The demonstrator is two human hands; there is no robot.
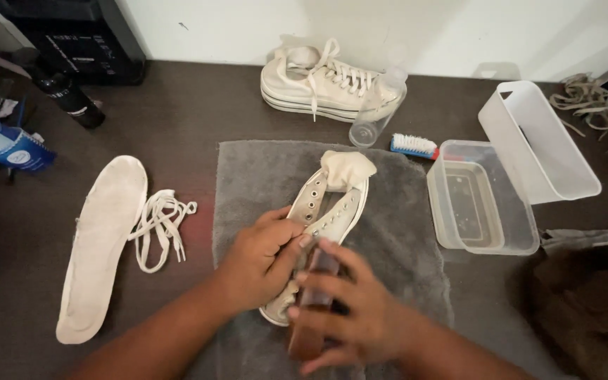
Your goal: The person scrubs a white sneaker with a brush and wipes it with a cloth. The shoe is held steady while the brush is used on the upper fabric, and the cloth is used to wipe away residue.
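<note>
- right hand [360, 313] curled around a brown brush [312, 309], pressed against the shoe [325, 218]
- left hand [262, 260] clasps the shoe's side; shoe lies on a grey towel [402, 211]
- insole [100, 243] and laces [160, 225] left; tubs [487, 239] right; second shoe [318, 84] beyond

Matt canvas shoe [332, 211] on fuzzy grey cloth towel [402, 232]; glossy clear plastic tub [483, 243]; smooth wooden brush [312, 302].

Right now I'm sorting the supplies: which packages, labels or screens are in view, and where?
Black box: far left corner, rectangular, pale print.
Black bottle: lying before the box, pale label.
Blue labelled pack: left edge, round white mark.
Clear bottle: beside the far shoe, tilted, no label visible.
No screens.
</note>
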